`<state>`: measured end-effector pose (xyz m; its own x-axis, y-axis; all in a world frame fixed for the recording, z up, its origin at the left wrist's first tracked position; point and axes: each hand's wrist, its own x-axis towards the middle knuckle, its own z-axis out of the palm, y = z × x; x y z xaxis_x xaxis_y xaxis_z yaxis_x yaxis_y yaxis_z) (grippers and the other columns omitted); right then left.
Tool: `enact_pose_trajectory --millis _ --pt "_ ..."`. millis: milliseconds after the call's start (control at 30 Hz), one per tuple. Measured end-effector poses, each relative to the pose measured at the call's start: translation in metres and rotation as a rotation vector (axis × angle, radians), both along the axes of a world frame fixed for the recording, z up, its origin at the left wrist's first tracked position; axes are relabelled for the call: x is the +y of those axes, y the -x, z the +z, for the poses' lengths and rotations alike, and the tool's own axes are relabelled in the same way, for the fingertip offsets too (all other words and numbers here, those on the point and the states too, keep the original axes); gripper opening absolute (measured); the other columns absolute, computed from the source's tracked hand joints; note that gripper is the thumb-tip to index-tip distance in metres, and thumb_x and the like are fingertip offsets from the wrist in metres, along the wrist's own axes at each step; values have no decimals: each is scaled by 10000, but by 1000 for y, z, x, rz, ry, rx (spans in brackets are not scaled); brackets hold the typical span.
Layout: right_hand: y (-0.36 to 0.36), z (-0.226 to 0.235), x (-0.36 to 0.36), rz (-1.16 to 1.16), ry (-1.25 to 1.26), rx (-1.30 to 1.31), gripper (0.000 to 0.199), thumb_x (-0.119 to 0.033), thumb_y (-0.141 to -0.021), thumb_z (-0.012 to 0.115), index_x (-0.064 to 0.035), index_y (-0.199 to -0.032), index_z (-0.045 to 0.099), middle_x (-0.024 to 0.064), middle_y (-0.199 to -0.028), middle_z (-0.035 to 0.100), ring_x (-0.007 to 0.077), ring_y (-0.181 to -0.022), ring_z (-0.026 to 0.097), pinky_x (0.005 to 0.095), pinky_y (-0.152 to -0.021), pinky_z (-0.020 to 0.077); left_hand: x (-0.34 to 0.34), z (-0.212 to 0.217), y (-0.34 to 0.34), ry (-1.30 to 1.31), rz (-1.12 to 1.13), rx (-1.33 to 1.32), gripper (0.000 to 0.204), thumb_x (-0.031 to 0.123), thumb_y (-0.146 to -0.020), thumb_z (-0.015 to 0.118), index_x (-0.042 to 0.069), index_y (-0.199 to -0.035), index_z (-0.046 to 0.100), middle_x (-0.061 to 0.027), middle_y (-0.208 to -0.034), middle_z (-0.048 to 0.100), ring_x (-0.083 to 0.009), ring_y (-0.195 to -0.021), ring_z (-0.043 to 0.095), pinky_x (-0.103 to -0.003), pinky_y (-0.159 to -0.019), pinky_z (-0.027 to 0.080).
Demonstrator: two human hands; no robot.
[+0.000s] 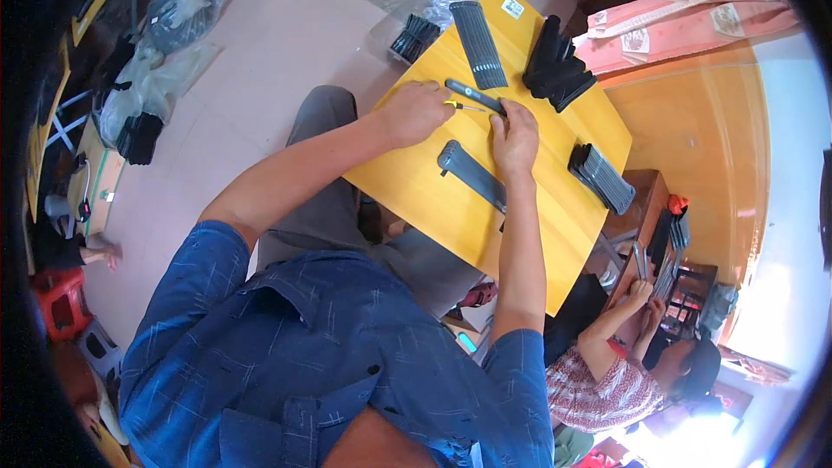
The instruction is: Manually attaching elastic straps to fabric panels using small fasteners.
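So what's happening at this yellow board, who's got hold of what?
A person in a blue shirt works over a yellow board on their lap. The left hand holds a small yellow-handled screwdriver, its tip at a dark grey strip-shaped part that the right hand steadies. Another grey part lies nearer on the board, with stacks of similar dark parts along the far and right edges. A second person works at a separate table to the right.

the person wears a blue short-sleeved shirt with faint pale flecks, a collar at six o'clock, grey trousers toward twelve o'clock, and both forearms are bare.
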<state>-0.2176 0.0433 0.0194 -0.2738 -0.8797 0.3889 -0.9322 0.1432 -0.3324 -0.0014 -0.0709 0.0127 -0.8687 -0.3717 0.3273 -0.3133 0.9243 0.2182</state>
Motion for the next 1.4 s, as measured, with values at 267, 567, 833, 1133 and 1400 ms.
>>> enact_pose_trajectory --millis 267,567,833,1133,1400 --pt "-1 7 22 -1 -20 14 217 -126 -886 720 -74 -1097 726 136 -1018 676 343 -979 646 436 -863 522 -3 -9 -21 -42 -159 37 101 174 -880 646 79 -852 664 -84 -971 642 -273 -963 643 -419 -797 539" --pt "-55 62 86 -87 11 -129 171 -108 -977 623 -39 -1111 701 169 -991 651 351 -935 649 425 -835 520 0 -18 -32 49 -105 22 172 208 -894 653 78 -1000 611 -100 -927 622 -305 -894 638 -453 -750 543" --pt "-115 26 147 -87 -92 -255 156 -112 -980 622 -23 -1068 714 160 -988 674 353 -971 653 424 -878 517 17 12 -76 -347 146 68 190 120 -915 549 40 -1075 614 -166 -1005 659 -377 -937 658 -513 -773 542" --pt "-125 22 146 -65 -91 -143 166 -97 -910 697 -49 -1064 733 142 -985 665 348 -942 640 438 -852 516 94 21 -122 -444 95 266 339 81 -916 550 65 -1249 612 -173 -1059 681 -384 -924 676 -473 -774 564" --pt "-147 21 117 21 -24 -190 292 -127 -855 757 -57 -1134 711 139 -1022 664 338 -963 647 427 -864 521 118 24 -119 -376 100 112 383 91 -896 604 104 -1279 613 -120 -943 631 -332 -819 673 -449 -664 561"
